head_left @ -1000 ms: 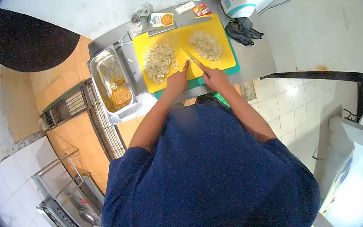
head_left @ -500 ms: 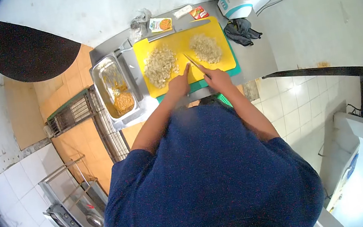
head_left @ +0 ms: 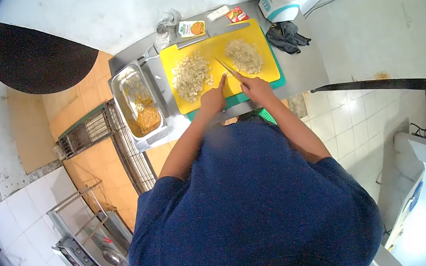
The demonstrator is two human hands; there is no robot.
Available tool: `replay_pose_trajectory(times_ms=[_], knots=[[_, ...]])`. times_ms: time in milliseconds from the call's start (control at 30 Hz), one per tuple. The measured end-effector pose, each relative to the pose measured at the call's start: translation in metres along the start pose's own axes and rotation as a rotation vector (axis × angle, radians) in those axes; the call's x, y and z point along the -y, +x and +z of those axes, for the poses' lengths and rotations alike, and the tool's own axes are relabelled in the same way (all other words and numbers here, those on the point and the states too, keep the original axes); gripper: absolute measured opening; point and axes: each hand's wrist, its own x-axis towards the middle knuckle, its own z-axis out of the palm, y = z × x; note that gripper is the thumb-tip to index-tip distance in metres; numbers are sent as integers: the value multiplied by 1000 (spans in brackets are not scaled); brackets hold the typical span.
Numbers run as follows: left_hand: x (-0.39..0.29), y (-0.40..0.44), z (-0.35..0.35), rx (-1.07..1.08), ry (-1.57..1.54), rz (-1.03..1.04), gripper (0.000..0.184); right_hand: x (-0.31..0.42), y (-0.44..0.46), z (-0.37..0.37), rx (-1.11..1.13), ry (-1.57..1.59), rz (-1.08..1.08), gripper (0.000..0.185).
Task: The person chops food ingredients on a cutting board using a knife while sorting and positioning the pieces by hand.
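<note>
My right hand (head_left: pixel 258 90) is closed round the handle of a small knife (head_left: pixel 227 66), its blade pointing up and left over the yellow cutting board (head_left: pixel 220 91). My left hand (head_left: pixel 213 100) is at the board's near edge, fingers bent together and one digit reaching toward the blade; a tiny pale bit shows by its tip, and what the fingers hold is too small to make out. A large heap of chopped pale pieces (head_left: pixel 191 76) lies on the board's left half, a smaller heap (head_left: pixel 244 57) on its right. A larger knife (head_left: pixel 220 33) rests along the far edge.
Left of the board stands a metal pan (head_left: pixel 120 111) with orange-brown food. Behind it are a plastic bag (head_left: pixel 167 21), a printed packet (head_left: pixel 191 28) and a red packet (head_left: pixel 237 15). A white appliance (head_left: pixel 280 3) and a black bag (head_left: pixel 287 37) stand at the right.
The whole view has shifted slightly, so the counter sits a little further right. The knife blade has tilted a little; both hands stay at nearly the same spot on the board.
</note>
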Motion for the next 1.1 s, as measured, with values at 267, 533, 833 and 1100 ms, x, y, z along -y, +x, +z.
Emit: replay_pose_trajectory(times_ms=[267, 533, 833, 1100], knots=[[11, -3, 3, -68, -29, 85, 89, -14, -28, 33, -6, 285, 79, 50], [20, -16, 5, -105, -141, 151, 76, 0, -34, 17, 15, 297, 185, 54], [26, -35, 6, -170, -261, 220, 57, 3, -38, 25, 111, 125, 12, 50], [30, -41, 11, -348, -515, 75, 43, -43, -30, 19, -110, 200, 14, 52]])
